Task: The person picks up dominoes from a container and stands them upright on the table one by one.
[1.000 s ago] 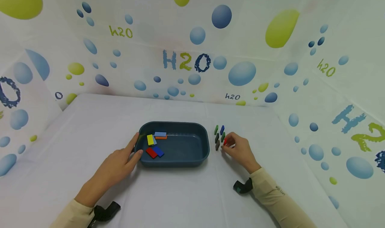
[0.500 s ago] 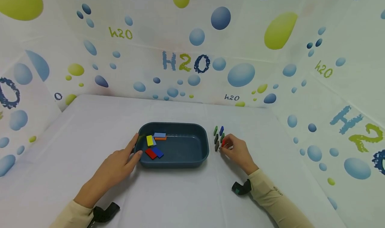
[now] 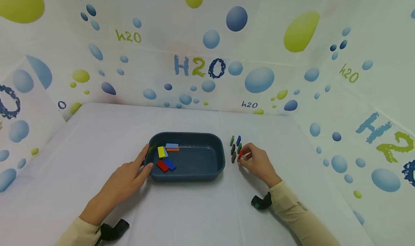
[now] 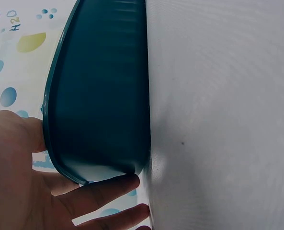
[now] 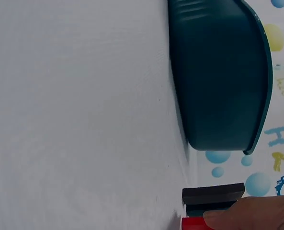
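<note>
My right hand (image 3: 258, 162) pinches a red domino-like tile (image 3: 240, 155) between thumb and fingertips, at the near end of the right-hand row of standing tiles. The red tile stands upright beside a dark brown tile (image 3: 233, 157); the right wrist view shows my thumb (image 5: 249, 213) against its face. My left hand (image 3: 124, 177) lies against the left end of a dark teal basin (image 3: 191, 177), its fingers extended. In the left wrist view those fingers (image 4: 103, 194) touch the end wall, with the thumb at the rim.
Behind the red tile stand a green tile (image 3: 239, 148) and a blue one (image 3: 238, 140); alongside are a dark green tile (image 3: 233, 149) and another green one (image 3: 232, 140). Flat tiles lie inside the basin's left half, including a yellow tile (image 3: 161, 152) and an orange one (image 3: 173, 149).
The fingers of my right hand have shifted a little around the red tile, and more of its face shows now. My left hand stays at the basin's end.
</note>
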Available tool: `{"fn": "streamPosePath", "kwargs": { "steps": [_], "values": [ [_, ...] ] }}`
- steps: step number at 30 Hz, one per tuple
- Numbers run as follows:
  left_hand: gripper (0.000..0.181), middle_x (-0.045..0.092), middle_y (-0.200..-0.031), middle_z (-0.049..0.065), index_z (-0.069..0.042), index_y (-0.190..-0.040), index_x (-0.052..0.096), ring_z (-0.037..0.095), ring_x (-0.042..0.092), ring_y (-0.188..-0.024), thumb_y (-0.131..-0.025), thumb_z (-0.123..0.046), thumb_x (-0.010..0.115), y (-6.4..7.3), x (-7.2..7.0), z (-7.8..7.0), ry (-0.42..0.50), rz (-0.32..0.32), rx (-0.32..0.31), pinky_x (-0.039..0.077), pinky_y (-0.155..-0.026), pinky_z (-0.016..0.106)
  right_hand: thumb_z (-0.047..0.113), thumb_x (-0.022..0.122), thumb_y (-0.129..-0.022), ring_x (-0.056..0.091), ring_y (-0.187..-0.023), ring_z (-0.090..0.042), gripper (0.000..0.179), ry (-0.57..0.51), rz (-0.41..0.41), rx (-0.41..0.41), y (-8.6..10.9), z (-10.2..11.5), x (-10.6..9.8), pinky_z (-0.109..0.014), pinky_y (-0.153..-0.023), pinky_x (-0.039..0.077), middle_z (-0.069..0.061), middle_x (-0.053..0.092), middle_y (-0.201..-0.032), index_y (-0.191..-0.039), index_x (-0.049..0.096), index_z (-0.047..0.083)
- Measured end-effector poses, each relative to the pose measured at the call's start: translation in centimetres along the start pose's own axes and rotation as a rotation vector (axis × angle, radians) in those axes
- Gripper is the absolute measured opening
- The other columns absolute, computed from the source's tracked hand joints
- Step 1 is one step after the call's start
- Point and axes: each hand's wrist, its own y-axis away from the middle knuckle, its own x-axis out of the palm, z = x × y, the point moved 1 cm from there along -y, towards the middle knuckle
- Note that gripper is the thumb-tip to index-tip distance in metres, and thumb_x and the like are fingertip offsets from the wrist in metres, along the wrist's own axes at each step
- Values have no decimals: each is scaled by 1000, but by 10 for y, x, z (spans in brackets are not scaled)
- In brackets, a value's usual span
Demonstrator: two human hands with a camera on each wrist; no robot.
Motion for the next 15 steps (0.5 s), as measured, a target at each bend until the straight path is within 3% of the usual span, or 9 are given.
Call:
{"fn": "streamPosePath", "kwargs": {
  "steps": [6,11,15],
  "values": [
    [71,64,-127,34,-2,-165,22,51,64,-114,-111,-37,51,0,0,1,-3,10,-14,49,-92,66,7,82,-86,63,-87,-23,37,111,33,41,-1,5,-13,-40,-75,56,-8,65,-99,-114,59,1],
    [71,65,-125,35,-2,-165,22,51,65,-112,-111,-37,51,-1,0,1,-2,14,-11,50,-90,66,8,79,-85,56,-76,-23,32,184,-29,60,5,14,-25,-38,-63,50,-10,61,-91,-109,59,1],
    [71,64,-127,34,-2,-165,22,50,64,-113,-111,-37,51,-1,0,0,0,9,-6,49,-92,66,8,78,-86,54,-76,-24,29,174,-105,13,9,25,-26,-37,-63,47,-11,59,-89,-107,59,2]
  ]
}}
